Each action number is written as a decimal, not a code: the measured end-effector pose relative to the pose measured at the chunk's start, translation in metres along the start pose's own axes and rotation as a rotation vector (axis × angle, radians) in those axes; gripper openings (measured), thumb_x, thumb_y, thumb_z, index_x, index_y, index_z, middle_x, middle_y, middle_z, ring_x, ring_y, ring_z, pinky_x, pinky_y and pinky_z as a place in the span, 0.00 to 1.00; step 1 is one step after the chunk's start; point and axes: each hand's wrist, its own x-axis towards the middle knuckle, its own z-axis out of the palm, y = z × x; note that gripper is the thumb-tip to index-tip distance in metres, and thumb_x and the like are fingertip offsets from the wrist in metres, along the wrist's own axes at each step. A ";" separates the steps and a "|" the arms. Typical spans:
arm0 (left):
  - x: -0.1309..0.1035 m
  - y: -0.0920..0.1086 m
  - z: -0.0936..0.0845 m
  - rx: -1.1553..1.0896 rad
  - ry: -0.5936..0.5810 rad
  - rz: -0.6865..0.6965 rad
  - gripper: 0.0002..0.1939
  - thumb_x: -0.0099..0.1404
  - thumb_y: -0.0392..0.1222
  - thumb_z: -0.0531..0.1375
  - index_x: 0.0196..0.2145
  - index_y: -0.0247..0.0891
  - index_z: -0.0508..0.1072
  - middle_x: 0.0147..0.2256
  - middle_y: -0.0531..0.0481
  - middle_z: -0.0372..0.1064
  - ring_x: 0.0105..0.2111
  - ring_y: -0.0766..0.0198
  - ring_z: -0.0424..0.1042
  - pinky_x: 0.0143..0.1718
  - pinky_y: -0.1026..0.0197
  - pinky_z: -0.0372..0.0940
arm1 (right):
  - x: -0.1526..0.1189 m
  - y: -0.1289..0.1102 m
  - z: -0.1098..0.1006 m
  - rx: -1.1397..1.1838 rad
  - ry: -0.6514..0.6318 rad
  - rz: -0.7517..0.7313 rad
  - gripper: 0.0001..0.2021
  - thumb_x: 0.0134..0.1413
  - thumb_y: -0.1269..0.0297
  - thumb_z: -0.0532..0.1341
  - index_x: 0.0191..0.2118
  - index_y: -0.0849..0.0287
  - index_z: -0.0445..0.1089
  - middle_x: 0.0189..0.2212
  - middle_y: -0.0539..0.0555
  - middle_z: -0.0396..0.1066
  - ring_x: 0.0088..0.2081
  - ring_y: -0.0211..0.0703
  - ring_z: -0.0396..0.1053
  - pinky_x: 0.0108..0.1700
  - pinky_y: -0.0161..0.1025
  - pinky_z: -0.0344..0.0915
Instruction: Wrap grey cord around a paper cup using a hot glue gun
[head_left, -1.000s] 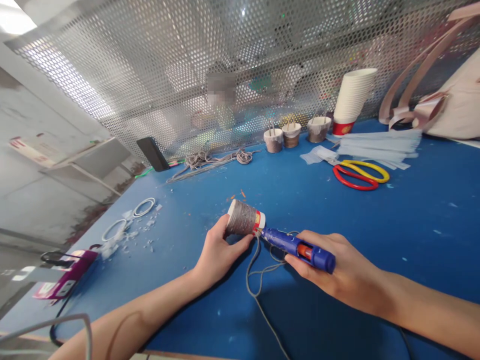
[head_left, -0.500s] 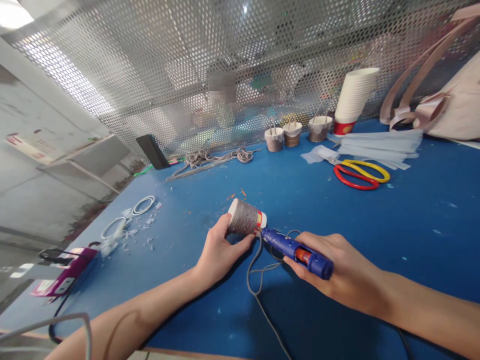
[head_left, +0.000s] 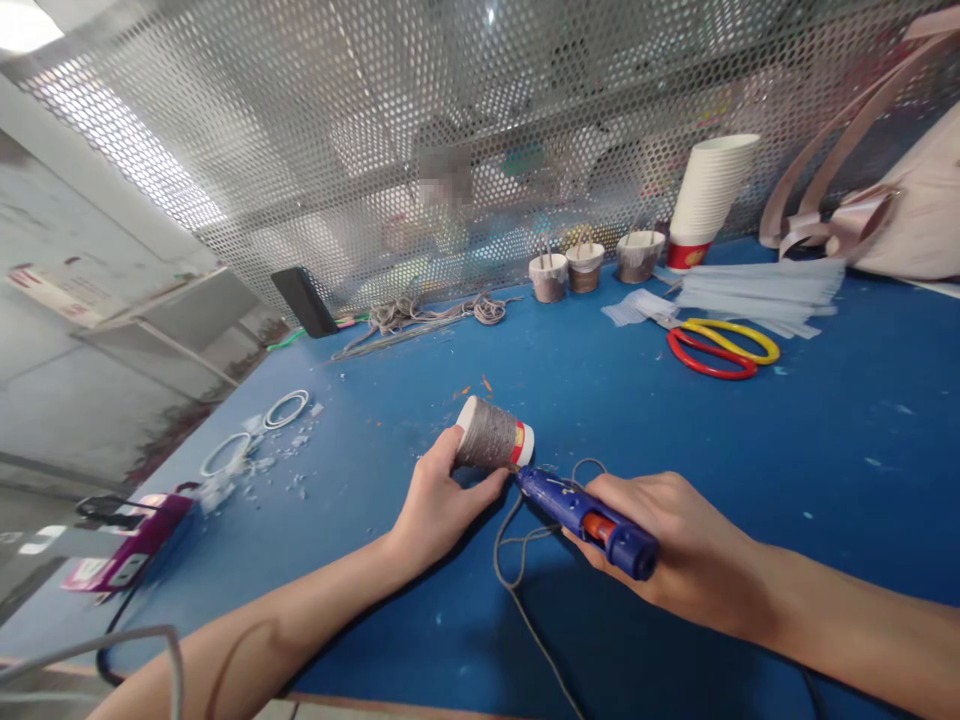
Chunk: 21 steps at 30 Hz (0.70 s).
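Observation:
My left hand (head_left: 448, 492) grips a paper cup (head_left: 491, 434) lying on its side, thumb below it and fingers behind. Grey cord is wound around most of the cup; a red and yellow band and a white end show at the right. In my right hand (head_left: 667, 540) is a blue hot glue gun (head_left: 577, 508), its nozzle close to the cup's lower right side by my left thumb. Whether the nozzle touches the cup I cannot tell. A loose grey cord (head_left: 517, 590) trails from the cup toward the table's front edge, passing under the glue gun.
Scissors (head_left: 724, 348) with red and yellow handles lie at the right near white strips (head_left: 761, 292). Wrapped cups (head_left: 585, 270) and a cup stack (head_left: 712, 195) stand before the perforated screen. Cord bundles (head_left: 420, 318), a black phone-like slab (head_left: 304, 300) and a purple power strip (head_left: 135, 540) lie leftward.
The glue gun's nozzle has shifted slightly down and left along the cup, and its rear end has dropped a little. My left hand and the cup have stayed nearly still.

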 end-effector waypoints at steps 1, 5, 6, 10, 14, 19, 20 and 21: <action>0.000 0.000 0.000 0.000 0.000 -0.002 0.12 0.56 0.43 0.62 0.37 0.35 0.70 0.36 0.46 0.73 0.36 0.60 0.72 0.41 0.56 0.69 | 0.000 0.000 0.000 -0.003 0.004 -0.005 0.07 0.57 0.69 0.53 0.28 0.57 0.57 0.19 0.47 0.64 0.18 0.38 0.63 0.22 0.35 0.53; -0.001 0.001 0.000 0.004 0.010 -0.011 0.12 0.56 0.44 0.62 0.36 0.35 0.70 0.36 0.46 0.73 0.36 0.59 0.73 0.41 0.55 0.69 | -0.001 0.002 -0.003 -0.015 0.038 -0.008 0.06 0.57 0.71 0.53 0.29 0.57 0.58 0.20 0.48 0.64 0.19 0.37 0.64 0.22 0.35 0.54; -0.001 0.001 0.000 0.004 0.014 -0.009 0.12 0.56 0.44 0.62 0.36 0.35 0.70 0.36 0.46 0.73 0.36 0.59 0.73 0.41 0.55 0.69 | -0.001 0.002 -0.003 -0.019 0.042 -0.012 0.05 0.57 0.71 0.53 0.29 0.58 0.59 0.20 0.48 0.64 0.19 0.37 0.64 0.22 0.35 0.54; -0.001 0.001 0.000 0.000 0.002 0.017 0.12 0.56 0.43 0.62 0.37 0.36 0.70 0.36 0.47 0.73 0.35 0.60 0.73 0.41 0.57 0.69 | -0.001 -0.001 -0.003 -0.031 0.025 -0.044 0.05 0.56 0.71 0.54 0.29 0.57 0.59 0.20 0.48 0.65 0.19 0.38 0.63 0.22 0.36 0.53; -0.001 0.000 0.000 0.008 0.010 0.025 0.12 0.56 0.43 0.62 0.37 0.36 0.70 0.36 0.47 0.73 0.36 0.60 0.73 0.41 0.57 0.68 | 0.000 -0.001 -0.003 -0.040 0.012 -0.044 0.05 0.56 0.71 0.53 0.29 0.58 0.59 0.20 0.49 0.66 0.19 0.39 0.64 0.22 0.37 0.53; -0.002 0.000 0.000 0.016 0.011 0.014 0.12 0.55 0.43 0.62 0.37 0.35 0.70 0.36 0.46 0.73 0.36 0.59 0.73 0.41 0.56 0.68 | 0.000 0.001 -0.006 -0.015 0.037 0.018 0.06 0.58 0.68 0.53 0.29 0.58 0.61 0.20 0.49 0.66 0.19 0.37 0.64 0.22 0.35 0.54; -0.002 0.000 0.000 0.016 0.012 0.017 0.12 0.55 0.42 0.63 0.37 0.35 0.70 0.36 0.46 0.73 0.36 0.59 0.73 0.41 0.56 0.68 | 0.001 0.002 -0.008 0.006 0.037 0.044 0.07 0.58 0.67 0.53 0.29 0.58 0.62 0.20 0.49 0.67 0.19 0.37 0.65 0.22 0.35 0.55; -0.002 0.000 0.000 0.013 0.010 0.021 0.12 0.55 0.42 0.63 0.37 0.35 0.71 0.36 0.46 0.73 0.36 0.59 0.73 0.40 0.56 0.68 | 0.002 0.001 -0.009 0.026 0.042 0.072 0.07 0.59 0.65 0.54 0.30 0.57 0.62 0.21 0.49 0.68 0.19 0.37 0.66 0.22 0.34 0.55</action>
